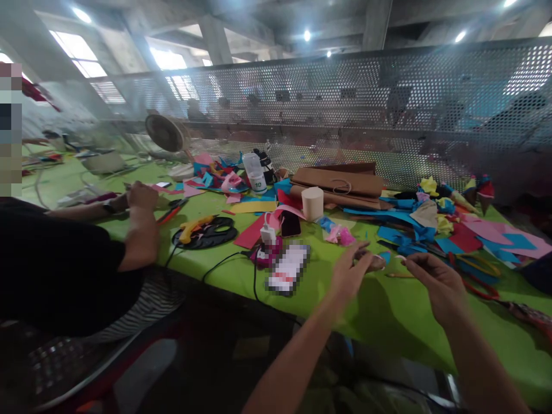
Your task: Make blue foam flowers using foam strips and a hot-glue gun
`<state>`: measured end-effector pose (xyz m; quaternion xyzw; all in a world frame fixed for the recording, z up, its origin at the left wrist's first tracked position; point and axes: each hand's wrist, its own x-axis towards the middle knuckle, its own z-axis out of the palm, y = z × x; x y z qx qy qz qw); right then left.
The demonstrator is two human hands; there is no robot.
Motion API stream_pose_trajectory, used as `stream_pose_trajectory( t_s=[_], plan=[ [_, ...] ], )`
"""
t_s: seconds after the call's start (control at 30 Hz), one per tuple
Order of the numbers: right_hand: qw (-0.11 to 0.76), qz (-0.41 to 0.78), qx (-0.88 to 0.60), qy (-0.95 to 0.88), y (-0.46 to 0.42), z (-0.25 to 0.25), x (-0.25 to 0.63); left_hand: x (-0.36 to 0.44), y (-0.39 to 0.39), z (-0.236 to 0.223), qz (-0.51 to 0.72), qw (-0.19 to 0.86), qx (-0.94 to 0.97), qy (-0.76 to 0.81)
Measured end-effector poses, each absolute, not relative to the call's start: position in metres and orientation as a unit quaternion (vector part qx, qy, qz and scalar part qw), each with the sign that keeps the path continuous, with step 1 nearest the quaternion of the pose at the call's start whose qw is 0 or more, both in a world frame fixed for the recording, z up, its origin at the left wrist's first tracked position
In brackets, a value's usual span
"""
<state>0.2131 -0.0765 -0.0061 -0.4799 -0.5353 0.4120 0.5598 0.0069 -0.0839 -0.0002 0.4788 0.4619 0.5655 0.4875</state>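
Note:
Above the green table, my left hand point(351, 269) is closed, its fingertips against a small blue piece point(386, 256), perhaps paper; its kind is unclear. My right hand point(437, 282) pinches a small pale scrap point(402, 260) between thumb and forefinger, a short gap away from the blue piece. Below them on the table lies a thin pencil-like stick point(399, 275). Red-handled scissors point(483, 290) rest to the right of my right hand. A pink and blue crumpled bundle point(338, 233) is just beyond my left hand.
A phone point(288, 269) lies left of my left arm, near a charger point(268, 234) and cables. Behind stand a cream roll point(313, 204) and a white bottle point(254, 172). Coloured paper scraps point(509, 236) spread right. A co-worker's arm point(140, 230) is at left, near a yellow glue gun point(196, 229).

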Motion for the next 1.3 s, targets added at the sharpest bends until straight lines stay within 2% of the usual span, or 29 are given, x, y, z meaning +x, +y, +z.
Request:
stream_pose_trajectory(
  t_s=[0.07, 0.13, 0.33, 0.47, 0.57, 0.73, 0.93, 1.17, 1.3],
  plan=[
    [0.563, 0.417, -0.478, -0.53, -0.075, -0.01, 0.217, 0.001, -0.074, -0.004, 0.496, 0.382, 0.565, 0.537],
    [0.562, 0.418, -0.477, -0.531, -0.073, -0.014, 0.22, 0.0, -0.064, -0.01, 0.434, 0.325, 0.607, 0.582],
    [0.545, 0.42, -0.477, -0.547, -0.068, -0.019, 0.223, 0.012, -0.049, -0.023, 0.347, 0.286, 0.676, 0.583],
    [0.533, 0.426, -0.475, -0.556, -0.066, -0.019, 0.221, 0.015, -0.049, -0.026, 0.331, 0.295, 0.695, 0.566],
    [0.53, 0.429, -0.472, -0.558, -0.067, -0.017, 0.217, 0.015, -0.056, -0.024, 0.366, 0.304, 0.681, 0.556],
    [0.533, 0.428, -0.461, -0.566, -0.071, -0.01, 0.209, 0.023, -0.07, -0.021, 0.469, 0.395, 0.627, 0.481],
    [0.531, 0.412, -0.446, -0.591, -0.071, -0.009, 0.201, 0.034, -0.08, -0.018, 0.506, 0.472, 0.579, 0.432],
    [0.52, 0.258, -0.494, -0.647, -0.073, -0.014, 0.203, 0.036, -0.081, -0.022, 0.516, 0.457, 0.575, 0.441],
    [0.504, 0.218, -0.491, -0.676, -0.074, -0.018, 0.205, 0.038, -0.081, -0.024, 0.527, 0.497, 0.538, 0.43]
  ],
)
